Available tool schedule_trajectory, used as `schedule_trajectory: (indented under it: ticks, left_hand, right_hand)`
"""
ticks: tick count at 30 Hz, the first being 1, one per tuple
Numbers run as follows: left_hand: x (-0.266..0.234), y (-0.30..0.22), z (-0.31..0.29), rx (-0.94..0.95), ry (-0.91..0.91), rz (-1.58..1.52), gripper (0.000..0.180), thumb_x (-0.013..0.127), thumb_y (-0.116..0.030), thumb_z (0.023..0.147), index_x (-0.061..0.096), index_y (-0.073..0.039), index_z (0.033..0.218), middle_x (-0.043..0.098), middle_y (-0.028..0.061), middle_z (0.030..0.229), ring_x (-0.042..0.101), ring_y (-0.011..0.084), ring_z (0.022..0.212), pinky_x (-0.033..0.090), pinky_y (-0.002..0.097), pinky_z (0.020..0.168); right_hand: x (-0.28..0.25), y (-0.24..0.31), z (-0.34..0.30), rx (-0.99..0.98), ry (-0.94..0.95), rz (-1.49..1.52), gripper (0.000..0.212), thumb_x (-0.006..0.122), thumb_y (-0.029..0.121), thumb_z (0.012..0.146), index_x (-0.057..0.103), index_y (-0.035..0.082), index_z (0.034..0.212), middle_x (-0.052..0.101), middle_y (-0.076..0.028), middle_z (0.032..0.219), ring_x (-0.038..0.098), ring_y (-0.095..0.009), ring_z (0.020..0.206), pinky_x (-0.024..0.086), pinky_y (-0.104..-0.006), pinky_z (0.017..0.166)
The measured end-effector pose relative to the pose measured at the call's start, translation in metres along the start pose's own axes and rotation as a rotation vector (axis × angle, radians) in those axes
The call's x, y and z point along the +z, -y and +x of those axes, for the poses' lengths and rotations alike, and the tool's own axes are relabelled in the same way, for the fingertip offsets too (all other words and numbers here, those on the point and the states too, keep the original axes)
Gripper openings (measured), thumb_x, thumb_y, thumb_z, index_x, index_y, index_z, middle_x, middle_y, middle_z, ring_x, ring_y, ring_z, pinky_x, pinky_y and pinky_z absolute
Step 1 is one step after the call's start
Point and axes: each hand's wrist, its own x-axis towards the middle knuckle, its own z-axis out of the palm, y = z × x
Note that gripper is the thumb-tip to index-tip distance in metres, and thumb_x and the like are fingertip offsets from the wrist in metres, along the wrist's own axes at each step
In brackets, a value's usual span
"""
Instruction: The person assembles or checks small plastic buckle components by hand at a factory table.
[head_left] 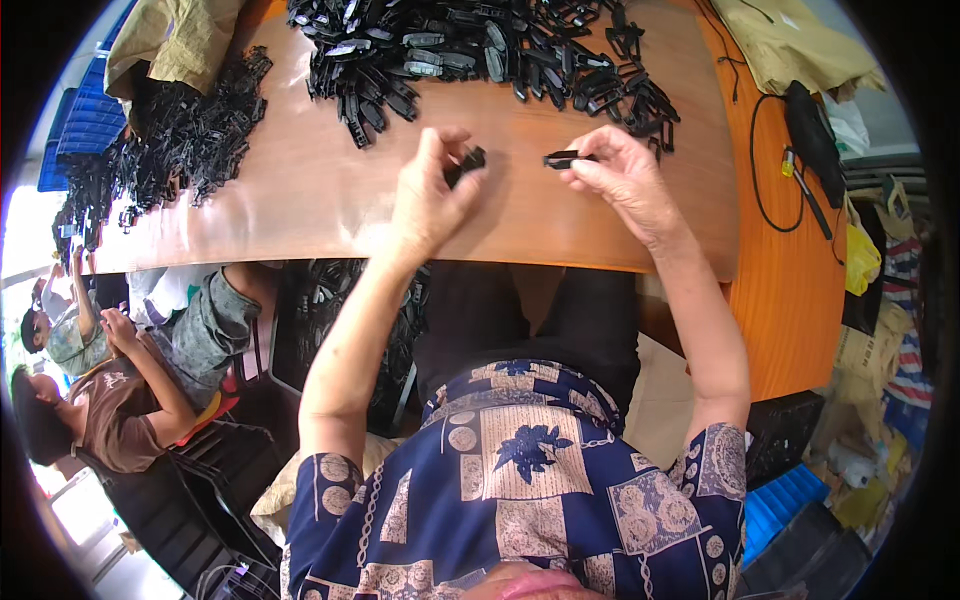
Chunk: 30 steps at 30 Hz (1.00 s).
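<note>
Over the brown tabletop (330, 190), my left hand (425, 200) curls around a small black plastic part (470, 162), which shows between thumb and fingers. Across a short gap, my right hand (628, 185) pinches a slim black plastic piece (560, 159) by its right end, its free end toward the left hand. The two pieces are apart. Just beyond both hands spreads a large heap of black plastic parts (430, 55), some with glossy faces. The exact kind of these parts is too small to make out.
Another heap of black parts (195, 135) lies at the far left by a tan sack (170, 40). To the right, an orange wooden surface (790, 330) carries a black cable (755, 165). Below the table's left edge sits a container of black parts (335, 290). Co-workers (130, 400) sit at left.
</note>
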Motion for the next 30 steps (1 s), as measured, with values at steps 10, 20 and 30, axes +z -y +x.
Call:
schedule_trajectory:
  ticks: [10, 20, 30]
  left_hand:
    - [0.021, -0.001, -0.026, 0.079, 0.065, 0.153, 0.024, 0.075, -0.017, 0.075, 0.064, -0.006, 0.092, 0.059, 0.0098, 0.08, 0.062, 0.0273, 0.071, 0.05, 0.0355, 0.063]
    - [0.025, -0.007, -0.025, 0.081, 0.062, 0.235, 0.024, 0.076, -0.015, 0.073, 0.063, -0.005, 0.09, 0.06, 0.01, 0.077, 0.061, 0.0273, 0.071, 0.049, 0.036, 0.063]
    - [0.015, -0.008, -0.022, 0.173, 0.209, 0.211, 0.025, 0.071, -0.011, 0.078, 0.064, -0.006, 0.101, 0.06, 0.0099, 0.085, 0.063, 0.0273, 0.072, 0.05, 0.0352, 0.061]
  right_hand:
    - [0.036, -0.037, -0.002, 0.07, -0.015, 0.065, 0.012, 0.068, 0.002, 0.084, 0.056, 0.003, 0.09, 0.061, -0.004, 0.091, 0.06, -0.009, 0.079, 0.052, -0.022, 0.074]
    - [0.035, -0.034, -0.002, 0.056, -0.015, -0.005, 0.012, 0.066, 0.002, 0.085, 0.057, 0.003, 0.093, 0.06, -0.002, 0.09, 0.059, -0.008, 0.08, 0.052, -0.0224, 0.075]
    - [0.021, -0.013, 0.012, 0.336, 0.203, -0.317, 0.017, 0.068, 0.018, 0.087, 0.059, 0.004, 0.091, 0.059, 0.0, 0.075, 0.055, -0.005, 0.063, 0.041, -0.0183, 0.051]
